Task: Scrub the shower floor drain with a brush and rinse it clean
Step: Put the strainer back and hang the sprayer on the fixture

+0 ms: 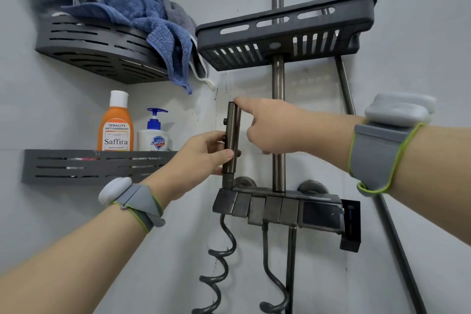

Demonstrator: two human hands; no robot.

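A slim bronze spray wand [232, 132] stands upright in its holder on the left end of the shower mixer [277, 208]. My left hand [201, 158] grips the wand's lower half, thumb across the front. My right hand [272, 127] reaches in from the right; its index finger touches the wand's top end while the other fingers are curled. A coiled grey hose [219, 257] hangs from below the wand. No drain or brush is in view.
A vertical riser pipe [278, 120] runs behind my right hand, carrying a dark slotted tray [285, 30]. Two corner shelves sit left: the upper [96, 51] holds towels, the lower [76, 167] an orange shampoo bottle [116, 127] and a pump bottle [154, 132]. A second hose [270, 270] hangs below.
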